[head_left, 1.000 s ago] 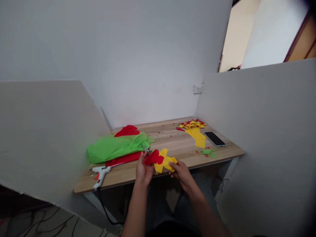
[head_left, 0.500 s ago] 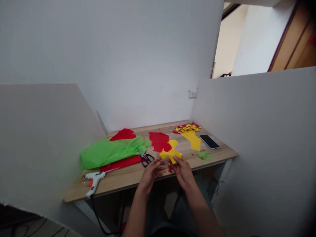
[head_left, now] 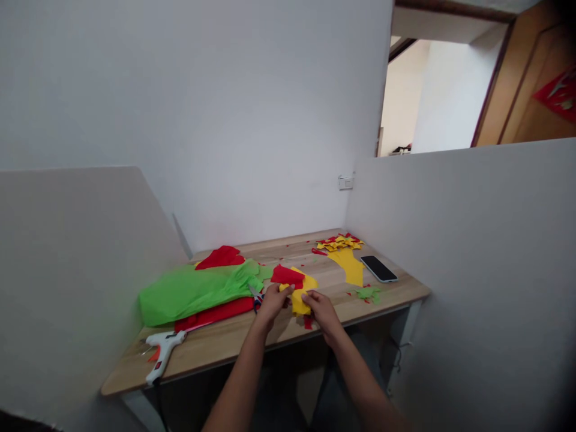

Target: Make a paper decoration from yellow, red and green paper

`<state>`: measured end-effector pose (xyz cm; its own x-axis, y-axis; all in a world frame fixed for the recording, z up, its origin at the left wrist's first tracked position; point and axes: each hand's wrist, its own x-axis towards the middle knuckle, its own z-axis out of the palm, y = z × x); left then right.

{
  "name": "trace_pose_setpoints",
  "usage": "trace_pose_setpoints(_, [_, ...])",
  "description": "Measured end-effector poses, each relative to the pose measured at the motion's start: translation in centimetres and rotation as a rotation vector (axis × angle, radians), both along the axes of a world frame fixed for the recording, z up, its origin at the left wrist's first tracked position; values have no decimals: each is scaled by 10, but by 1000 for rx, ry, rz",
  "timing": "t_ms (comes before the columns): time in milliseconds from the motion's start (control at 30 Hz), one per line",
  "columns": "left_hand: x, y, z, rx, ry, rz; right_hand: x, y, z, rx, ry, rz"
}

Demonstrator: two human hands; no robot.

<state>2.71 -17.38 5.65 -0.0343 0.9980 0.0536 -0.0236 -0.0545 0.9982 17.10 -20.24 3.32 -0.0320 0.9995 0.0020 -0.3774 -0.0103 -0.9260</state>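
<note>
Left hand [head_left: 272, 306] and right hand [head_left: 322, 308] both pinch yellow cloth [head_left: 299, 305]; scissors [head_left: 257, 298] half hidden left, glue gun [head_left: 164, 349] near left, phone [head_left: 379, 269] right on the bench [head_left: 216, 345]

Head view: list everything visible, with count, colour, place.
Wall: one, pale, behind
Partitions: two, pale, sides
Wall plate: one, white, back
Door: one, brown, upper right
Decoration: one, red, door
Desk: one, brown, centre
Glue gun: one, white, front left
Bundle: one, green, left
Material: two patches, red, left
Scissors: one, dark, centre left
Pile: one, yellow and red, back right
Sheet: one, yellow, right
Phone: one, dark, right
Scraps: uncounted, green, red, desk
Held pieces: uncounted, yellow and red, centre
Left hand: one, pinching held pieces
Right hand: one, likewise
Legs: two, grey, below
</note>
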Motion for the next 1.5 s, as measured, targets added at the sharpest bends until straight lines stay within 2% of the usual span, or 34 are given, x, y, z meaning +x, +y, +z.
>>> trace_pose_setpoints(100, [-2, 15, 9, 65, 32, 69, 2, 13, 5, 28, -13, -6])
trace_pose_setpoints(233, [-7, 44, 23, 135, 60, 154, 5, 17, 4, -3, -80, 49])
trace_pose_setpoints(400, [-8, 80, 37, 134, 53, 116, 10, 17, 1, -35, -111, 82])
trace_pose_setpoints(533, [-8, 105, 52, 139, -4, 82, 13, 28, 0, -93, -112, 64])
trace_pose_setpoints(633, [-16, 124, 60, 144, -83, 125, 18, 38, 3, -148, -105, 47])
trace_pose_setpoints(700, [-23, 135, 59, 140, -151, 171, 22, 42, 10, -166, -91, 15])
trace_pose_setpoints(800, [-25, 149, 42, 101, -254, 205, 27, 50, 27, -68, -53, -115])
trace_pose_setpoints(833, [-23, 152, 33, 82, -290, 207, 28, 55, 32, -20, -51, -173])
trace_pose_setpoints(900, [-14, 156, 12, 37, -368, 203, 29, 69, 37, -21, -37, -227])
trace_pose_setpoints(1033, [14, 160, -28, -53, -511, 176, 37, 107, 25, -113, -56, -241])
trace_pose_setpoints(1200, [45, 164, -62, -178, -560, 84, 60, 133, 3, -136, -138, -208])
trace_pose_setpoints(1333, [57, 168, -75, -258, -543, -41, 62, 142, -7, -94, -186, -232])
trace_pose_setpoints(1433, [58, 171, -75, -275, -544, -177, 51, 150, -16, -75, -238, -278])
trace_pose_setpoints(1500, [57, 172, -73, -231, -539, -222, 41, 155, -23, -73, -254, -293])
